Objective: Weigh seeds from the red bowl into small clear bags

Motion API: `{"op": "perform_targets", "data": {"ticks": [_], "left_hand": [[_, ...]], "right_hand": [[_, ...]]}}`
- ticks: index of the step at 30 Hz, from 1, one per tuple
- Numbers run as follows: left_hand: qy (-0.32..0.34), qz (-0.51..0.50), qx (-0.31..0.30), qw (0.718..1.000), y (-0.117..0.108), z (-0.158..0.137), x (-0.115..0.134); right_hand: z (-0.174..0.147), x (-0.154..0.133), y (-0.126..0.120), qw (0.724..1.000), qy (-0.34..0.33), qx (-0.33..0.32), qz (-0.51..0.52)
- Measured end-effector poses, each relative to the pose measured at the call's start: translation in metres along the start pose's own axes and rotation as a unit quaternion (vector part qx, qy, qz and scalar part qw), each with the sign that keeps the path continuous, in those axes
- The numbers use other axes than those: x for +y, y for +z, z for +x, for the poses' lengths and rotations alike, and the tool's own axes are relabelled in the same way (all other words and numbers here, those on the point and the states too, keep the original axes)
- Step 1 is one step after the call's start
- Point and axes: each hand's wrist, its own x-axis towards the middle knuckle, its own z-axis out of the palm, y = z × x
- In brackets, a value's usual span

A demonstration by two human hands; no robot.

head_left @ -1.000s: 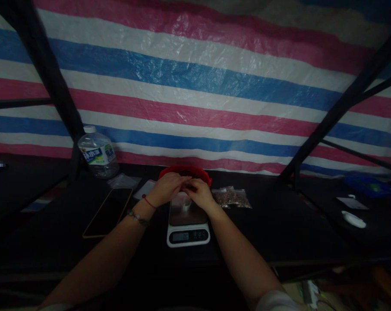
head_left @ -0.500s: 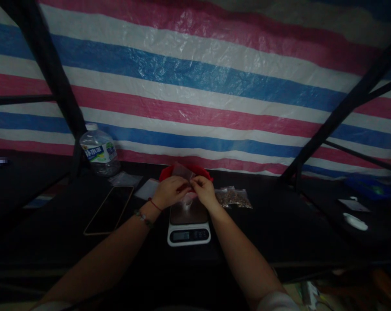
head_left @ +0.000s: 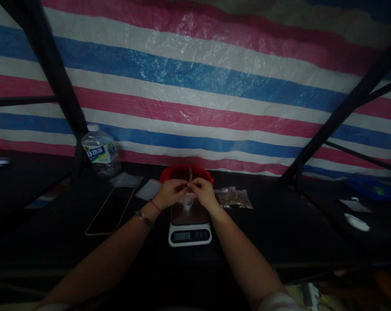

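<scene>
Both grips pinched together at the fingertips, left hand (head_left: pixel 170 193) and right hand (head_left: pixel 204 193) meeting over the scale (head_left: pixel 189 223), each clamped on the top edge of a small clear bag (head_left: pixel 188 195). Thumbs and forefingers touching at the mouth of the bag, likely so the thin plastic can be parted or pressed along its strip; too dim and small to tell which. Bag hanging below the fingertips, just above a small pale cup (head_left: pixel 187 204) on the scale platform, probably held there so anything that slips lands on the pan rather than on the bench (head_left: pixel 279 224).

Directly beyond the grips, a red bowl (head_left: pixel 186 172), close enough to reach without shifting the arms. Just right of the right grip, filled clear packets (head_left: pixel 234 198) lying flat together, set aside but near. Left of the left grip, a white card (head_left: pixel 148 189), then a phone (head_left: pixel 109 210) face up, and farther off a water bottle (head_left: pixel 100 151) upright against the striped tarp (head_left: pixel 195 86). Beaded bracelet and red cord on the left wrist. Well to the right, a white object and blue tray, too dark to name.
</scene>
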Motion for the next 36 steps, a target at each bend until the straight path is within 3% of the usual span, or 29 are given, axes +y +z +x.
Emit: {"op": "perform_targets", "data": {"ticks": [9,14,18,21,27,32,36], "left_hand": [[-0.067,-0.15,-0.003,0.986,0.004,0.0,-0.002],[-0.08,-0.162,0.007,0.983,0.004,-0.002,-0.004],[-0.092,-0.111,0.006,0.99,0.002,-0.001,-0.002],[-0.073,-0.062,0.008,0.995,0.002,-0.001,-0.001],[-0.032,-0.007,0.009,0.999,0.002,-0.001,0.002],[-0.002,0.127,-0.001,0.992,0.001,0.002,0.006],[-0.025,0.201,0.008,0.979,0.0,0.005,0.009]], "right_hand": [[0.0,-0.002,-0.001,1.0,0.01,-0.016,0.005],[0.0,-0.002,-0.001,0.997,-0.044,-0.02,-0.058],[-0.002,-0.009,-0.003,0.973,-0.147,-0.05,-0.173],[-0.004,-0.014,-0.004,0.953,-0.187,-0.073,-0.226],[-0.005,-0.016,-0.005,0.944,-0.203,-0.055,-0.255],[-0.006,-0.018,-0.003,0.94,-0.182,-0.029,-0.288],[-0.006,-0.019,-0.002,0.937,-0.171,0.021,-0.305]]}}
